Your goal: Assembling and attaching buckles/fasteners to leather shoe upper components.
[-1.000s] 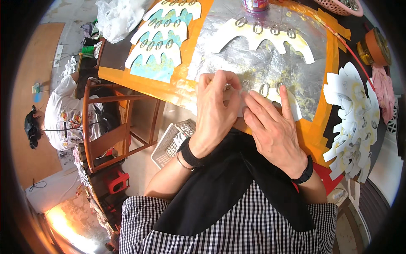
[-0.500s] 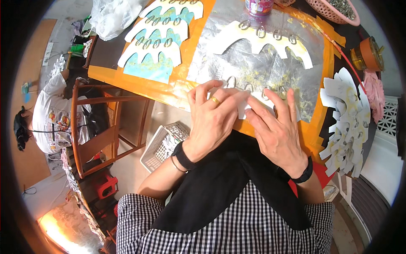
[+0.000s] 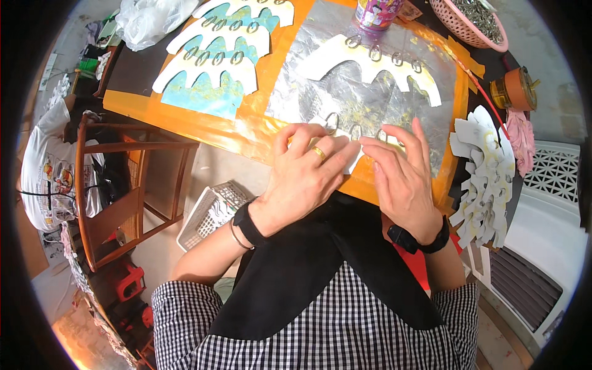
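Note:
Between my hands, at the near edge of the table, lies a white scalloped piece (image 3: 353, 165), mostly covered by my fingers. Oval metal rings (image 3: 333, 121) stand along its far edge. My left hand (image 3: 302, 176) bends its fingers over the left part of the piece and holds it. From the other side my right hand (image 3: 404, 182) grips it near the middle rings, index finger and thumb drawn in, outer fingers raised. Farther off, a similar yellowish-white scalloped piece (image 3: 333, 52) with several rings rests on a silvery sheet (image 3: 296, 92).
Several ringed scalloped pieces (image 3: 243, 77) lie on blue sheets at left, beside a plastic bag (image 3: 151, 24). A purple tub (image 3: 374, 13), pink basket (image 3: 459, 21) and orange-brown pot (image 3: 517, 88) stand farther off. Stacked white pieces (image 3: 484, 185) sit at right. A person (image 3: 52, 179) is at far left.
The view has shifted a little, moving the table leftward in the picture. My right hand's fingers have lifted and drawn together near the middle rings; my left hand stays on the piece.

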Motion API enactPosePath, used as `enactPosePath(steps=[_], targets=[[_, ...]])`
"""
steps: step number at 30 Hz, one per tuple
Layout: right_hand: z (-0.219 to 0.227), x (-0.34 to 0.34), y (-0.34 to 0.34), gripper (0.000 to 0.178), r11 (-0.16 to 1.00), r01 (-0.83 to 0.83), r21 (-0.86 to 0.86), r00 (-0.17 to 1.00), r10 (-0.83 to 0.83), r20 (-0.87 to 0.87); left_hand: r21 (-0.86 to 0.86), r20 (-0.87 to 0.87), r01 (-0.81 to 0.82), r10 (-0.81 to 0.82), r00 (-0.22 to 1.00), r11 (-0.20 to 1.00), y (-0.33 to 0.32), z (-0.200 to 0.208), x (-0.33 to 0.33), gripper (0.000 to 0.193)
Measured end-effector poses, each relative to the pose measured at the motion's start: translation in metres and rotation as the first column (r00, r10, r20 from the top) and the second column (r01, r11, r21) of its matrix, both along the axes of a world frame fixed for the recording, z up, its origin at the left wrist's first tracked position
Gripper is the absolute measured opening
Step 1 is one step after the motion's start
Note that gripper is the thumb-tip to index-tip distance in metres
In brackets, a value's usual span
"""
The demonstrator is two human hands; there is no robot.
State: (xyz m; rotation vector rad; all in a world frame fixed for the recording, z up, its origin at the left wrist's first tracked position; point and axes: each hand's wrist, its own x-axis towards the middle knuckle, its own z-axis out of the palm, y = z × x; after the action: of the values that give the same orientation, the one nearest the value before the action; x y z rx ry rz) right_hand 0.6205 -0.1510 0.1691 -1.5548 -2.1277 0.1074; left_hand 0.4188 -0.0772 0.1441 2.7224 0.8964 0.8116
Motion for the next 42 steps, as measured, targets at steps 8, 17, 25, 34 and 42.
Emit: enactPosePath(steps=[8,17,25,34,42], targets=[[0.000,0.003,0.000,0.036,0.998,0.001,0.069,0.990,-0.011,0.140,0.032,-0.029,0.186,-0.185,0.982,0.982,0.022,0.013,-0.009,0.036],[-0.001,-0.006,-0.008,0.035,1.000,0.014,0.024,0.984,-0.018,0.179,0.031,-0.116,0.241,-0.236,0.965,0.970,0.022,0.004,-0.021,0.036],[-0.004,-0.011,-0.003,0.031,0.999,0.034,-0.015,0.989,-0.032,0.146,0.128,-0.193,0.235,-0.208,0.959,0.964,0.017,-0.013,-0.022,0.057],[-0.010,-0.008,0.010,0.014,0.999,0.044,-0.012,0.998,-0.043,0.035,0.262,-0.230,0.257,-0.198,0.953,0.930,0.020,-0.020,-0.019,0.052],[-0.009,-0.003,0.014,0.014,1.000,0.013,-0.023,1.000,-0.013,-0.006,0.248,-0.235,0.222,-0.164,0.958,0.943,0.017,-0.019,-0.017,0.048]])
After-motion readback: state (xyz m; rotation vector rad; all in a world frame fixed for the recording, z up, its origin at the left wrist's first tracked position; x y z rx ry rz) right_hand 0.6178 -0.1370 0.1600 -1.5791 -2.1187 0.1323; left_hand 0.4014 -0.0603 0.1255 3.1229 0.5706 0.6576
